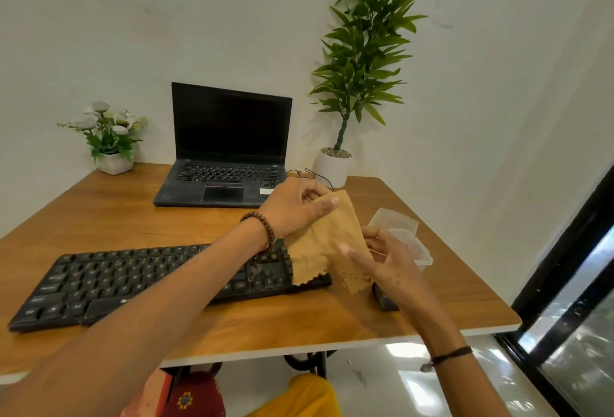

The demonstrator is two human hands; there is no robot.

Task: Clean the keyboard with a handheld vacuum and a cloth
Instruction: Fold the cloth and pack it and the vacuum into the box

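1. The black keyboard [133, 277] is lying along the near side of the table [99, 210], angled slightly, within easy reach for wiping.
2. The tan cloth [329, 237] is hanging in the air over the keyboard's right end, its zigzag hem drooping onto the last keys; it looks as though it is being opened out or folded into a pad for wiping.
3. The left hand [292, 207] is reaching across the keyboard and pinching the cloth's upper corner between thumb and fingers.
4. The right hand [385, 264] is pinching the cloth's lower right edge, pulling it taut against the other hand.
5. A small dark object [385, 298] is sitting just beneath the right hand; whether it is the vacuum cannot be told.
6. A clear plastic container [398, 222] is standing just beyond, near the table's right edge.
7. The open laptop [229, 151], its screen dark, is sitting at the back, well apart from the work.
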